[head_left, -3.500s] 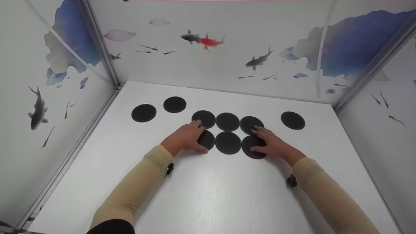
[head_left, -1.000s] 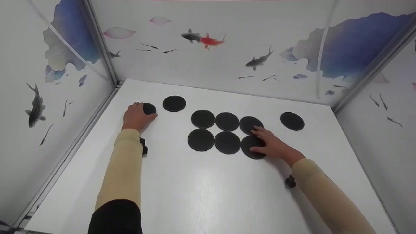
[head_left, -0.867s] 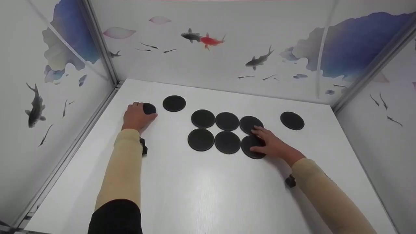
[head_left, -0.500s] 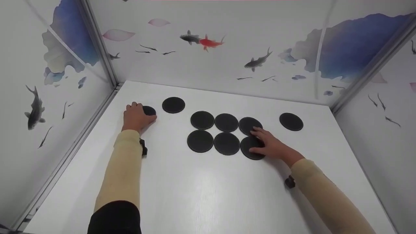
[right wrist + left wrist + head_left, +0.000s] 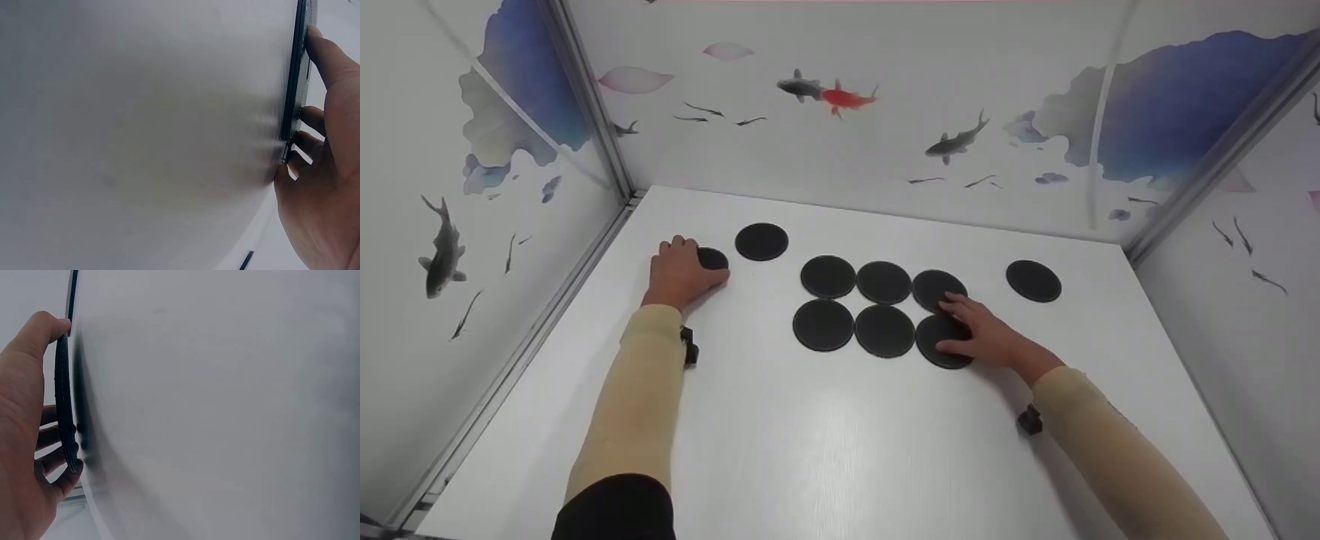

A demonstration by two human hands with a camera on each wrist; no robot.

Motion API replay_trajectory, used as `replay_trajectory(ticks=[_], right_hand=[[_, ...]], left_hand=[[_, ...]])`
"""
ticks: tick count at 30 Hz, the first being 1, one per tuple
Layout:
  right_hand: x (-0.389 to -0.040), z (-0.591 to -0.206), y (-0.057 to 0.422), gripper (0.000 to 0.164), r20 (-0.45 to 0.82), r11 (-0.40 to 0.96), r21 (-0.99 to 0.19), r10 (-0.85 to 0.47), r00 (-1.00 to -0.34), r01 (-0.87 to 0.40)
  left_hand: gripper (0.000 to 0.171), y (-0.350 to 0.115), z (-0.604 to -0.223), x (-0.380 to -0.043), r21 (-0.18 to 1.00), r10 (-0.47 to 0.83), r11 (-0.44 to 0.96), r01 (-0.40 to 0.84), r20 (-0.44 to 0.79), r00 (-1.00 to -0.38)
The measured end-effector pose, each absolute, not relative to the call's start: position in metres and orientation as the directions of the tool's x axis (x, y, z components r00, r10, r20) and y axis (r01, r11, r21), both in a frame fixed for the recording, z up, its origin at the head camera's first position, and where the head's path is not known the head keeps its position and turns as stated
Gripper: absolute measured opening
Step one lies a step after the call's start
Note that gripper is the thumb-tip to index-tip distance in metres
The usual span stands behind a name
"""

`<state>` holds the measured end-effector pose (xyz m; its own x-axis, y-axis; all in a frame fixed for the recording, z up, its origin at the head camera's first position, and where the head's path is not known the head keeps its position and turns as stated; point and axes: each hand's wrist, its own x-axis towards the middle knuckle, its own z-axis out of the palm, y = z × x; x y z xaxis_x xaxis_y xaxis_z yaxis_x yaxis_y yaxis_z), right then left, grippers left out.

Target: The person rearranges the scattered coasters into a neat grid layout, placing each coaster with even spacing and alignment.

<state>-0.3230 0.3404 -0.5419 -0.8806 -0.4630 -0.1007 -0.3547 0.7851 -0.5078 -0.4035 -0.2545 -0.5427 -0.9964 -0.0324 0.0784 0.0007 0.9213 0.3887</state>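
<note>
Far-left disc [image 5: 713,259]: I am losing its left part behind the left hand [image 5: 681,272].
Near-right disc [image 5: 934,332]: the right hand [image 5: 988,334] is covering part of it.
Sleeves [image 5: 1117,442]: running off the head view's bottom.
Desk [image 5: 214,410]: blurring in both wrist views.

Discs [image 5: 885,331] all black, same shade throughout; right wrist view shows a pale stitch-like line near one edge. Bench [image 5: 840,450] white with faint fine grain, reading greyer in both wrist views. Walls [image 5: 855,161] white, printed: grey-black fish [image 5: 956,142], a red fish [image 5: 847,97], pale pink petals [image 5: 634,79], thin dark tadpole-like strokes [image 5: 926,180], large blue-violet patches [image 5: 1200,112] turning grey at one side. Corner posts [image 5: 587,97] dull silver-grey. Sleeves [image 5: 637,397] plain cream-tan; black fabric [image 5: 615,510] adjoins the left one. Wrist devices [image 5: 1030,420] black.
</note>
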Motion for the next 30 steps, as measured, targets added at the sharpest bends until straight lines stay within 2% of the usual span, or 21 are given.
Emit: replay_trajectory(ticks=[10, 30], right_hand=[[-0.324, -0.543, 0.341, 0.095, -0.101, 0.790, -0.503, -0.458, -0.883, -0.352], [-0.323, -0.543, 0.341, 0.096, -0.112, 0.795, -0.502, -0.450, -0.886, -0.341]], left_hand=[[0.093, -0.249, -0.542, -0.404, 0.369, 0.024, 0.927, 0.065, 0.114, -0.993], [0.088, -0.219, -0.519, -0.377, 0.402, 0.174, 0.899, 0.175, 0.037, -0.984]])
